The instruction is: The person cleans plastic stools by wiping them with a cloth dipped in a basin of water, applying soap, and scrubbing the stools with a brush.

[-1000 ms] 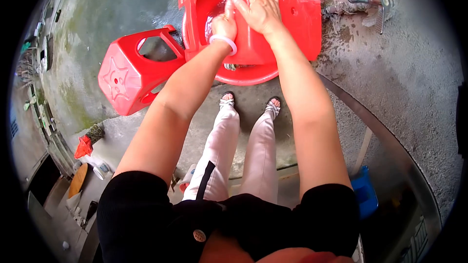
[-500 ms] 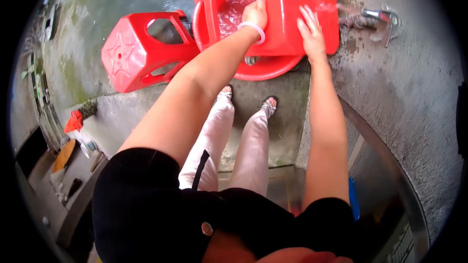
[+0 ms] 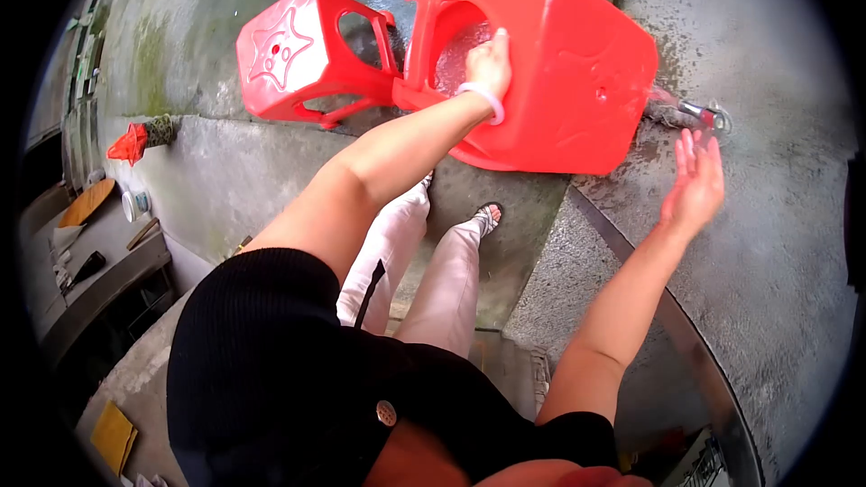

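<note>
My left hand (image 3: 488, 66), with a pale bracelet at its wrist, is closed on the edge of a side opening in a large red plastic stool (image 3: 586, 54). Its fingers reach inside the opening and are partly hidden. The stool lies tipped on its side, its embossed seat facing right toward a metal tap (image 3: 704, 114). Through the opening, rippling water (image 3: 462, 50) shows; whatever holds it is mostly covered by the stool. My right hand (image 3: 695, 185) is apart from the stool, just below the tap, fingers stretched out and holding nothing.
A smaller red stool (image 3: 281, 50) with a star on its seat lies tipped to the left, close against the large one. Farther left sits a red cloth-like item (image 3: 128, 144). A metal-edged curb (image 3: 667, 302) runs at lower right on the wet concrete.
My right hand has left the large stool and moved right and down toward the tap. The stool has turned, showing more of its seat, while my left hand keeps hold of its opening.
</note>
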{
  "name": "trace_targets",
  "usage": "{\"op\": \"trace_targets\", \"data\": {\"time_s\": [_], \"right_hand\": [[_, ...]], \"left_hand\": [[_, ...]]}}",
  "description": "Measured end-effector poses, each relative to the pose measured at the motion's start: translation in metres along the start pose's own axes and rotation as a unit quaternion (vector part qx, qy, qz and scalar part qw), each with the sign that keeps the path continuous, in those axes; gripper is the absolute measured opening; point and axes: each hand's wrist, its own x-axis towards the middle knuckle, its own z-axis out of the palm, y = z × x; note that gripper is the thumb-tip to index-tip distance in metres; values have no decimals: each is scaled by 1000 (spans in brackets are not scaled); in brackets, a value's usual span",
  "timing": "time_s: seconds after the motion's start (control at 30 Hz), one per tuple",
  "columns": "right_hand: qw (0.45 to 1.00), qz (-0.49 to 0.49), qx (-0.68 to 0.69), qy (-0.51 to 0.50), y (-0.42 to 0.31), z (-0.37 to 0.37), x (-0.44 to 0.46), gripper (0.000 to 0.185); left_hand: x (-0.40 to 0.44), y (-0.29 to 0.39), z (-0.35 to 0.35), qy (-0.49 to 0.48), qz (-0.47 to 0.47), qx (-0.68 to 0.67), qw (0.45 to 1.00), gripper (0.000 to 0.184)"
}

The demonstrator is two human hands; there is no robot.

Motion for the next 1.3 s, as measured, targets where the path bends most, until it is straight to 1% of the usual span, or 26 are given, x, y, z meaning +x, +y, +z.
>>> {"op": "trace_targets", "data": {"time_s": [0.03,0.07,0.17,0.2,0.27,0.3,0.33,0.37,0.4,0.43,0.5,0.6,0.7,0.77,0.8,0.83,0.87,0.93,0.97,1.0,1.07,1.1,1.17,1.23,1.27,1.3], "right_hand": [[1000,3,3,30,5,8,1,48],[998,4,4,61,6,15,2,49],[993,53,96,38,-5,58,6,37],[990,60,114,62,-11,69,10,37],[979,84,155,99,-22,94,22,36],[982,69,152,93,-17,98,24,34],[987,59,138,54,-8,91,25,50],[984,51,156,71,-13,97,5,67],[991,38,119,48,-6,89,-7,75],[996,5,68,50,8,80,-19,65],[997,58,41,-38,26,64,-46,59],[986,158,44,-10,17,78,-84,68],[982,143,85,-85,19,69,-60,78],[987,132,54,-74,16,76,-46,79],[989,130,39,-65,15,80,-39,80],[988,116,36,-96,-5,90,-47,80],[986,109,33,-120,-31,97,-61,81],[992,77,43,-95,-54,91,-83,78],[993,82,24,-86,-59,80,-99,75],[993,82,8,-80,-63,65,-114,73],[990,116,-74,-18,-33,17,-140,64],[977,139,-162,19,-26,-8,-161,60],[963,131,-228,61,45,-95,-193,53],[930,240,-95,262,124,-210,-289,47],[891,262,-20,371,158,-263,-337,45],[802,490,-195,280,107,-272,-385,51]], "left_hand": [[3,-2,-8,-5,37,48,998,56],[2,-2,-11,-11,33,-3,999,57],[4,-8,-22,6,104,-53,993,54],[3,-15,-24,0,65,-104,992,52],[-14,10,-47,14,68,-198,978,50],[-10,0,-63,-8,70,-125,990,49],[-20,16,-81,-8,105,-113,988,47],[-25,20,-97,-18,107,-96,989,46],[-26,23,-112,-30,110,-81,990,45],[-29,26,-124,-39,105,-113,987,43],[-31,32,-143,-62,92,-180,977,41],[-27,58,-170,-120,58,-256,957,37],[-18,83,-192,-138,52,-325,934,35],[-4,97,-208,-120,93,-334,930,32],[-1,105,-212,-95,70,-380,917,34],[15,106,-220,-98,101,-384,912,35],[23,115,-232,-83,77,-365,924,36],[30,158,-256,-130,-12,-508,851,35],[39,171,-267,-181,-48,-580,792,36],[68,166,-277,-196,10,-587,786,39],[67,206,-297,-88,39,-537,838,42],[77,214,-307,-104,55,-544,830,42],[105,226,-314,-86,105,-562,816,40],[114,247,-319,-70,82,-597,795,41],[114,262,-323,-65,61,-615,784,42],[117,266,-322,-49,74,-601,794,43]]}}
